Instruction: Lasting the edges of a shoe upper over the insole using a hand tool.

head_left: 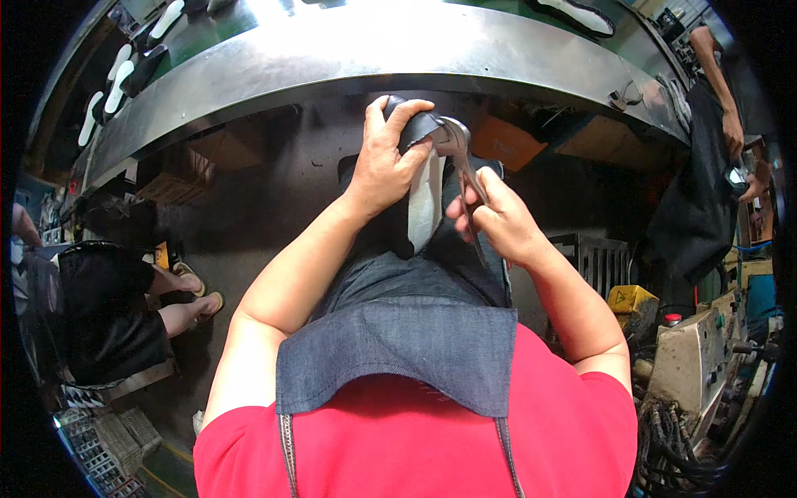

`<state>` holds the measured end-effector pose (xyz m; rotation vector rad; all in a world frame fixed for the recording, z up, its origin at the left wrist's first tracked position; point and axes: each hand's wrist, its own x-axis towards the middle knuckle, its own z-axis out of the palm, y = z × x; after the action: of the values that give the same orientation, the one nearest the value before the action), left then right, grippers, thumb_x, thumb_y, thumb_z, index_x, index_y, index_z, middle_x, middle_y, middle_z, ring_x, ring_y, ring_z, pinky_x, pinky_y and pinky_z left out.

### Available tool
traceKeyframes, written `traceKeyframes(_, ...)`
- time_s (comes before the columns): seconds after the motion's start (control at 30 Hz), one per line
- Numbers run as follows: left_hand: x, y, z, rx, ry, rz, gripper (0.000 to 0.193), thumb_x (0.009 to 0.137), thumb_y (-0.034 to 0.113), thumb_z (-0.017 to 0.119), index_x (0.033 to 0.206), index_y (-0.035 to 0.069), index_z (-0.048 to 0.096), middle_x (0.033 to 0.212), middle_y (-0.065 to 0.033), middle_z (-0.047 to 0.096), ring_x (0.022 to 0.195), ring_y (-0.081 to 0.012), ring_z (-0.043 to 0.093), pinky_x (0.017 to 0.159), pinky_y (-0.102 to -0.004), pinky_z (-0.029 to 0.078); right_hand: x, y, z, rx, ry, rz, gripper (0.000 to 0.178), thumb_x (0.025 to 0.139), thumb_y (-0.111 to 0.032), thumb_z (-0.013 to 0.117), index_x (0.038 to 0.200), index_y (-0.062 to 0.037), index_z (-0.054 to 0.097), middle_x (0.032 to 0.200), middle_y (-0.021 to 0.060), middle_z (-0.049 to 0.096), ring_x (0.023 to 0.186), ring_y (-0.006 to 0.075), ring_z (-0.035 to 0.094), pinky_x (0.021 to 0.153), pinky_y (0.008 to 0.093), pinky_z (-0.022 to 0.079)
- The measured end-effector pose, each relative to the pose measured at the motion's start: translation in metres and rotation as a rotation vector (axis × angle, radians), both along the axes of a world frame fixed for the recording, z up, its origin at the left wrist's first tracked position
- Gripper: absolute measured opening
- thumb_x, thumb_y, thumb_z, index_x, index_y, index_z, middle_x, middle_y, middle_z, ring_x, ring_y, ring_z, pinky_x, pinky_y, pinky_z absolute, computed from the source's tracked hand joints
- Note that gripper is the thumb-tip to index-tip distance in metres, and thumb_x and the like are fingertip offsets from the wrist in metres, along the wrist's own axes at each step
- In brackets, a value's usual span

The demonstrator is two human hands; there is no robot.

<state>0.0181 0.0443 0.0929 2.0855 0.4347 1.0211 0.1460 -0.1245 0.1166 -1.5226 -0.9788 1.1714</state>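
My left hand (380,162) is wrapped round a dark shoe upper (422,128), its fingers over the top end and its thumb along the side. A long pale insole (425,207) shows on the underside of the shoe, facing up toward me. My right hand (502,214) is closed on the handles of metal lasting pincers (462,153). Their curved head touches the edge of the upper beside my left fingers. The shoe is held above my lap, over the dark apron (398,340). Whether the jaws grip the material I cannot tell.
A metal-edged bench (274,79) curves across in front, with white-soled shoes (119,83) at its left. Cartons (505,143) lie beneath it. One person (108,311) is at the left, another (693,187) at the right. A yellow container (633,300) and machinery (687,357) stand at lower right.
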Motion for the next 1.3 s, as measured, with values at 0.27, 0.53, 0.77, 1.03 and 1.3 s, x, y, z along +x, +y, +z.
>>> traceKeyframes(0.27, 0.007, 0.014, -0.010, 0.002, 0.047, -0.112, 0.042, 0.081, 0.012, 0.064, 0.122, 0.015, 0.058, 0.123, -0.0200, 0.044, 0.118, -0.0359, 0.046, 0.104, -0.0396, 0.037, -0.011, 0.034, -0.112, 0.438, -0.531, -0.372, 0.017, 0.081, 0.007, 0.041, 0.096, -0.0021, 0.041, 0.071, 0.0136, 0.061, 0.067, 0.0288, 0.066, 0.064, 0.0387, 0.052)
traceKeyframes(0.53, 0.009, 0.023, -0.014, -0.099, 0.034, -0.071, 0.043, 0.082, 0.012, 0.060, 0.124, 0.012, 0.057, 0.124, -0.0173, 0.050, 0.120, -0.0304, 0.046, 0.106, -0.0374, 0.034, -0.004, 0.024, -0.052, 0.191, 0.034, -0.114, 0.026, 0.078, 0.009, 0.035, 0.101, 0.0001, 0.043, 0.092, 0.0129, 0.063, 0.082, 0.0191, 0.065, 0.076, 0.0325, 0.054)
traceKeyframes(0.77, 0.013, 0.019, -0.014, -0.039, 0.038, -0.025, 0.043, 0.082, 0.012, 0.060, 0.125, 0.012, 0.057, 0.124, -0.0180, 0.050, 0.122, -0.0320, 0.046, 0.107, -0.0371, 0.034, 0.017, 0.014, -0.011, 0.007, -0.160, 0.060, 0.028, 0.076, 0.009, 0.039, 0.101, -0.0036, 0.044, 0.101, 0.0126, 0.060, 0.092, 0.0205, 0.062, 0.080, 0.0358, 0.054)
traceKeyframes(1.03, 0.014, 0.021, -0.012, -0.054, 0.036, -0.058, 0.043, 0.082, 0.011, 0.059, 0.125, 0.012, 0.057, 0.123, -0.0170, 0.051, 0.124, -0.0317, 0.044, 0.108, -0.0372, 0.032, -0.010, 0.027, -0.022, -0.016, -0.224, -0.158, 0.018, 0.080, 0.007, 0.037, 0.093, -0.0041, 0.042, 0.081, 0.0076, 0.061, 0.072, 0.0153, 0.062, 0.063, 0.0311, 0.052)
traceKeyframes(1.3, 0.015, 0.029, -0.038, -0.103, 0.086, -0.033, 0.065, 0.081, 0.019, 0.063, 0.140, 0.007, 0.041, 0.134, -0.0217, 0.045, 0.128, -0.0358, 0.042, 0.109, -0.0399, 0.031, -0.002, 0.059, -0.097, 0.260, -0.446, -0.321, 0.013, 0.085, 0.004, 0.040, 0.096, -0.0007, 0.044, 0.071, 0.0124, 0.065, 0.065, 0.0269, 0.067, 0.062, 0.0382, 0.053)
